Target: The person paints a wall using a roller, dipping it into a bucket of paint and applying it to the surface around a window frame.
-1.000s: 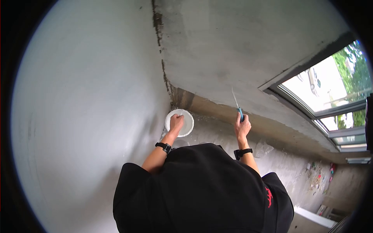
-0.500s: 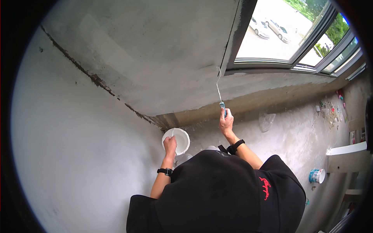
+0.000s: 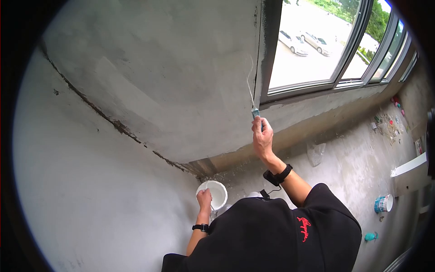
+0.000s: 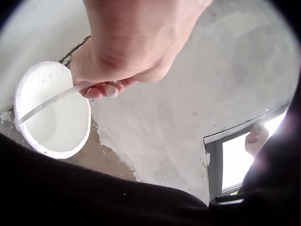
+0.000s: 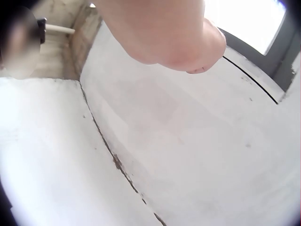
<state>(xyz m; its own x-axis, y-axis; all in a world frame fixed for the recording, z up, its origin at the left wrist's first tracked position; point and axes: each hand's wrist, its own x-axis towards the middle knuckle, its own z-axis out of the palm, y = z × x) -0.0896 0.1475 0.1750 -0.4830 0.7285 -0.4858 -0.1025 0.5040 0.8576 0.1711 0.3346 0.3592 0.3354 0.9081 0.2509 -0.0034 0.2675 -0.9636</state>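
Observation:
My left hand [image 3: 205, 199] grips the pale strap-like handle [image 4: 52, 100] of a white bucket [image 3: 225, 188], low by the wall corner. White residue coats the bucket's inside and rim. In my right hand [image 3: 263, 139] is a putty knife by its blue handle [image 3: 256, 113]. Its thin whitish blade [image 3: 249, 84], seen nearly edge-on, points up along the grey wall [image 3: 190, 90] beside the window frame. The right wrist view shows this hand close before the wall, with the tool hidden behind it.
A dark crack [image 3: 104, 115] runs down the corner between the two walls. The window [image 3: 312, 59] stands at right. On the floor are a plastic bag [image 3: 316, 154], scattered debris [image 3: 389, 129], a blue-and-white pail [image 3: 383, 203] and a teal object [image 3: 371, 236].
The head view has swung toward the window. My right hand has risen with the putty knife, from above the floor edge to beside the window frame. The left hand keeps its hold on the bucket.

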